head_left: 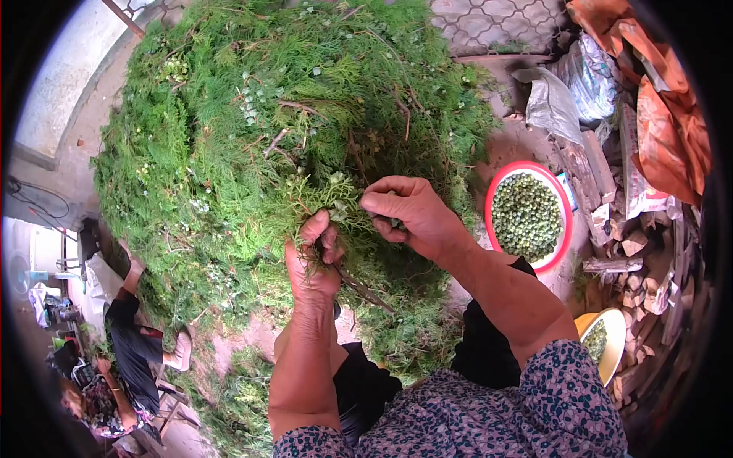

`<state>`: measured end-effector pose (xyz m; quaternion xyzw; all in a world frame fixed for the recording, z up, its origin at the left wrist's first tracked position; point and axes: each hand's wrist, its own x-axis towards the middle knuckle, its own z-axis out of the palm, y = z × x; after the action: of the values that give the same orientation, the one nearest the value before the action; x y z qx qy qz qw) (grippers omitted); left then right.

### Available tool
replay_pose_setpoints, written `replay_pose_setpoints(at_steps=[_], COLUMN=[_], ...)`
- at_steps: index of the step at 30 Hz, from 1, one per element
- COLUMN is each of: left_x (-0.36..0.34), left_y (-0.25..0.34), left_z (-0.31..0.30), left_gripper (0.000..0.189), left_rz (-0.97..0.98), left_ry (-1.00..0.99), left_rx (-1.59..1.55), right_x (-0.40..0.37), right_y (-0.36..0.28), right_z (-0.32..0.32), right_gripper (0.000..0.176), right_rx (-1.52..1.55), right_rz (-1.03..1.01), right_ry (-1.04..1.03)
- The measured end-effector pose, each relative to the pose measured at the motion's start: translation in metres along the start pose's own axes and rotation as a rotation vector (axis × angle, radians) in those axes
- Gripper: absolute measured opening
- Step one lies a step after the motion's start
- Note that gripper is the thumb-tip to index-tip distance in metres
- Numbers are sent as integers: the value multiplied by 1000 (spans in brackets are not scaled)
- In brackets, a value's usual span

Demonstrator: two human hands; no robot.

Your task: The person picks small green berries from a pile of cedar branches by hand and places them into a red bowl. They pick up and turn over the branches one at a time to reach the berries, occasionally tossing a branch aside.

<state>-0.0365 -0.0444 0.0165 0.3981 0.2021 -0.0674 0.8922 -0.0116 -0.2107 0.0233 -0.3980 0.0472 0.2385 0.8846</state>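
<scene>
My left hand (313, 256) is closed around the stem of a leafy evergreen sprig (294, 200) with scale-like foliage and a few pale green cones. A bare brown stem (363, 288) sticks out below that hand. Close to the sprig's right side, my right hand (412, 217) is closed, thumb and forefinger together and the other fingers curled. What it holds, if anything, is hidden. Under and beyond both hands spreads a large heap of cut evergreen branches (206, 130), dotted with pale green cones.
A red-rimmed basin (492, 229) full of round green cones stands to the right. Nearer me is a yellowish basin (617, 328) with more. Stacked firewood (637, 282), sacks (588, 76) and an orange tarp (668, 137) line the right side. Another person (134, 343) sits at the left.
</scene>
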Motion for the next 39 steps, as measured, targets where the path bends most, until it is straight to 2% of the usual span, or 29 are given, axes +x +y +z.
replay_pose_setpoints(at_steps=[2, 9, 12, 14, 18, 20, 22, 25, 27, 31, 33, 37, 39], left_x=[-1, 1, 1, 1, 4, 6, 4, 2, 2, 0, -2, -2, -3], left_y=[0, -5, -5, -4, -6, -5, -5, -6, -7, -10, -12, -9, -9], left_z=[0, 3, -1, -2, -10, -9, -4, -1, 0, 7, 7, 3, 3], left_gripper=[19, 19, 18, 17, 17, 19, 20, 21, 22, 17, 18, 24, 24], left_rz=[17, 46, -16, -93, -124, -64, -32, -17, 2, 47, 119, 87, 9], left_ry=[-4, 10, 27, -17, -141, -105, -89, -28, -8, -18, 1, -38, -2], left_rx=[35, 81, 96, -29, -119, -121, -93, -58, -22, 131, 176, 153, 87], right_x=[0, 5, 7, 6, 4, 3, 3, 3, 3, 3, 5, 5, 4], right_y=[3, 12, 9, 6, 0, -8, -7, -1, 3, 6, 8, 0, -7], right_z=[4, 10, 2, 1, -6, -3, -3, 2, 3, 9, 7, 4, 2], right_gripper=[15, 16, 17, 17, 14, 12, 12, 13, 12, 12, 14, 16, 12], right_rx=[-201, -223, -328, -109, 113, 17, -8, -37, -316, -465, -647, -633, -396], right_rz=[-62, -98, -70, 114, 141, 66, 49, -2, -95, -158, -288, -206, 24], right_ry=[50, 116, 28, -72, -215, -138, -180, -122, -65, 9, 11, -34, -129])
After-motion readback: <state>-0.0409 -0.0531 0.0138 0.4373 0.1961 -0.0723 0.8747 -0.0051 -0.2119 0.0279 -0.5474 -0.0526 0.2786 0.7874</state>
